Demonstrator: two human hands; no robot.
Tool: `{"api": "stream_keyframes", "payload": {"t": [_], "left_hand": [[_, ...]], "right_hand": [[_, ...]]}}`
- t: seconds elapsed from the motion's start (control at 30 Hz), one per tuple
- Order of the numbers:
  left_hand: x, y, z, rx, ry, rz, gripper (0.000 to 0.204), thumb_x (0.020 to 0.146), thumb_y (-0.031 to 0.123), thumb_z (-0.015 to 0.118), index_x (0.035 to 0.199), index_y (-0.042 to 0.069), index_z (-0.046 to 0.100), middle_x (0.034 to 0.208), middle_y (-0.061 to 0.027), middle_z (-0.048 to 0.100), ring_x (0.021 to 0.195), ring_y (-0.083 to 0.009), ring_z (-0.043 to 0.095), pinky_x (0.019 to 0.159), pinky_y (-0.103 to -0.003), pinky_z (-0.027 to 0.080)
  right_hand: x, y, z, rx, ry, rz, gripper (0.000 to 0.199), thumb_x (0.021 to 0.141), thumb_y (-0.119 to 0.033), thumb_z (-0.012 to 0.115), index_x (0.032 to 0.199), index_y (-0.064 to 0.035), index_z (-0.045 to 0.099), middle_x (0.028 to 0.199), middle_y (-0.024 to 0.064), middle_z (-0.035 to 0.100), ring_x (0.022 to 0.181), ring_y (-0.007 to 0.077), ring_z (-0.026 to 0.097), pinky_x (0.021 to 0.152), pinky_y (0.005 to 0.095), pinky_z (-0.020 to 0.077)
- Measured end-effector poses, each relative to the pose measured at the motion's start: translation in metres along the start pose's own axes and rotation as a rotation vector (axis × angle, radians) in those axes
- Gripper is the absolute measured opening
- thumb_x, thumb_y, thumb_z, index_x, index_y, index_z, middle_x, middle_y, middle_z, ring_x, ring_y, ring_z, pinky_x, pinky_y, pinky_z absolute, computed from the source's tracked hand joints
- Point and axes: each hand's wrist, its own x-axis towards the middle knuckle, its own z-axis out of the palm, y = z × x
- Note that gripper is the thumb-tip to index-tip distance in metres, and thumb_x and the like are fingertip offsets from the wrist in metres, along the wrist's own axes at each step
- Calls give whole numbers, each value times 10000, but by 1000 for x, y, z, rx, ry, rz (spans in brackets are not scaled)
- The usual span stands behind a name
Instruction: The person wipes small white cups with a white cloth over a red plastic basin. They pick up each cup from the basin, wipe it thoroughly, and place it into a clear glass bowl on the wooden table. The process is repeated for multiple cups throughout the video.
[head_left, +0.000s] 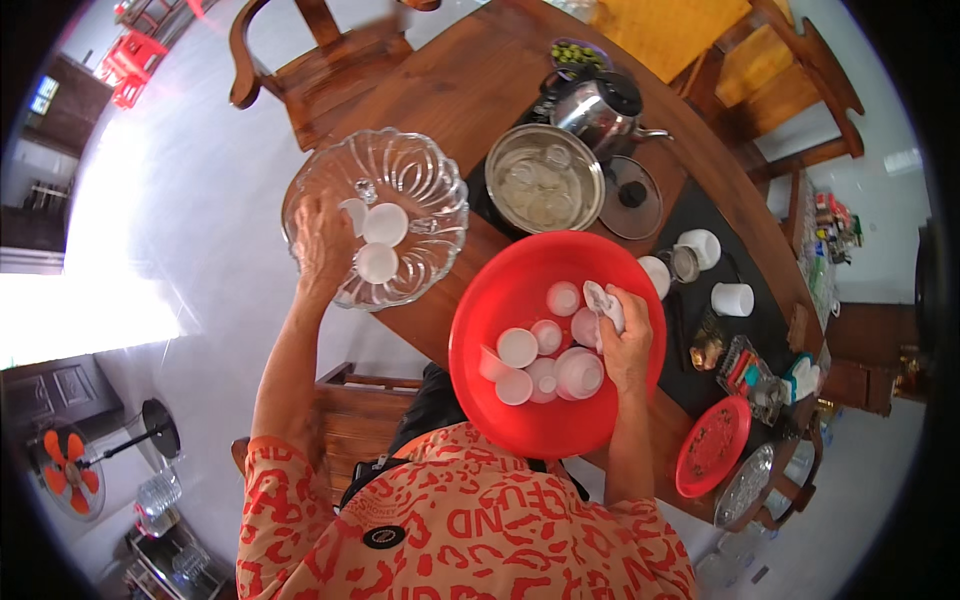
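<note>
My left hand [325,240] is inside the scalloped clear glass bowl [430,180], its fingers closed on a small white cup [354,213] that they partly hide. Two more white cups, an upper cup [385,225] and a lower cup [377,263], sit beside it in the bowl. Over the right side of a red plastic basin [490,270], my right hand [628,340] grips a crumpled white cloth [603,305]. Several small white cups [517,348] lie in the basin, including a wider white bowl-like cup [579,373].
Beyond the basin stand a steel pot [540,215] with cups in water, a steel kettle [603,110] and a glass lid [632,200]. White mugs [733,299], a red tray [714,447] and a glass plate [745,486] are to the right. A wooden chair [330,75] stands at far left.
</note>
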Motion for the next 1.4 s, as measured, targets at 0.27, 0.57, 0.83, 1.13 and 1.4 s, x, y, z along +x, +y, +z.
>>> {"api": "stream_keyframes", "payload": {"t": [0.27,0.57,0.83,1.13,1.4], "left_hand": [[-47,113,-64,-404,171,525,286,751,12,618,1034,14,582,975,-142,578,976,-345,533,845,-425,440],[-110,209,49,-368,-416,604,402,721,152,669,1087,50,538,1043,-143,527,985,-348,550,793,-421,502],[-122,234,110,9,-406,755,459,713,144,648,1132,13,514,1039,-179,539,963,-363,547,857,-468,462],[-107,218,62,-1164,-768,-85,424,861,90,576,1252,-11,445,1001,-78,570,880,-122,547,754,-295,482],[-115,209,42,-1189,-675,218,417,945,317,331,1252,70,465,1134,-85,571,1042,-225,560,849,-399,494]], "right_hand": [[6,5,30,-328,86,-291,491,726,5,607,1202,-32,495,1160,201,462,1059,376,462,892,435,409],[18,25,21,-159,223,-123,457,762,-51,581,1208,-67,481,961,203,556,886,395,559,767,447,465],[8,32,33,-610,57,-352,425,719,-87,620,1136,-136,547,927,131,525,809,338,568,660,446,476],[10,30,39,-544,-33,-378,320,701,-67,614,1013,-138,598,885,88,525,830,300,565,694,423,483],[1,-43,-4,415,76,-237,514,662,60,579,1159,-62,533,1085,124,557,1017,269,557,868,342,460]]}}
